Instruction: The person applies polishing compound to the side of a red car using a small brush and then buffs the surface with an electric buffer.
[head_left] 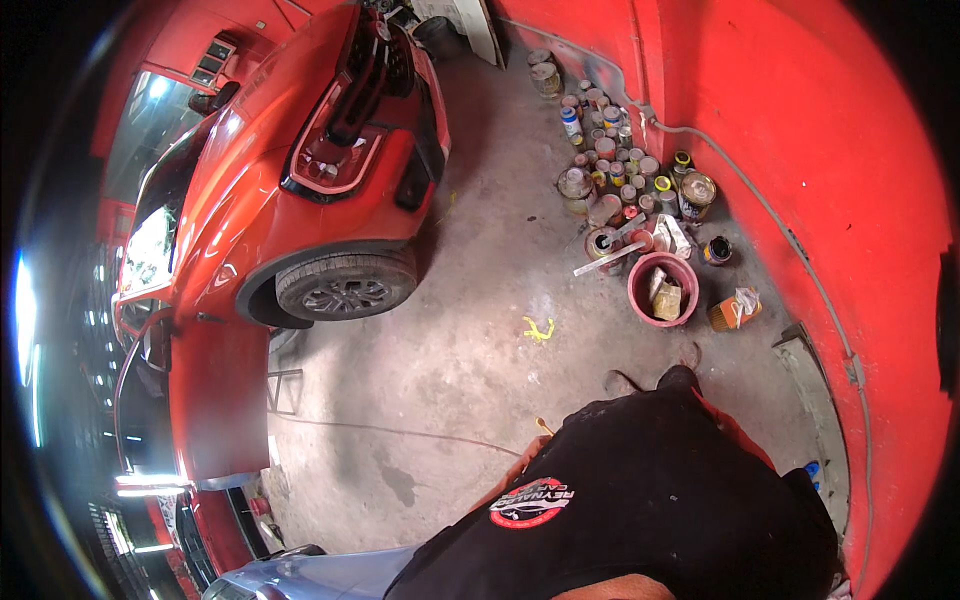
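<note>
Neither my left hand nor my right hand shows in the head view. My torso in a black shirt (pixel 650 500) with an orange sleeve edge (pixel 515 470) fills the lower right and hides both arms. My shoes (pixel 620 381) stand on the concrete floor (pixel 470 380) just beyond the shirt. A small yellowish tip (pixel 541 426) pokes out beside the sleeve; what it belongs to is unclear.
A red car (pixel 300 170) with its wheel (pixel 345 285) stands at the left, a red panel (pixel 215 390) hanging below it. Several paint cans (pixel 615 165) and a pink bucket (pixel 662 288) crowd the red wall (pixel 800 130). A thin cable (pixel 400 432) crosses the floor.
</note>
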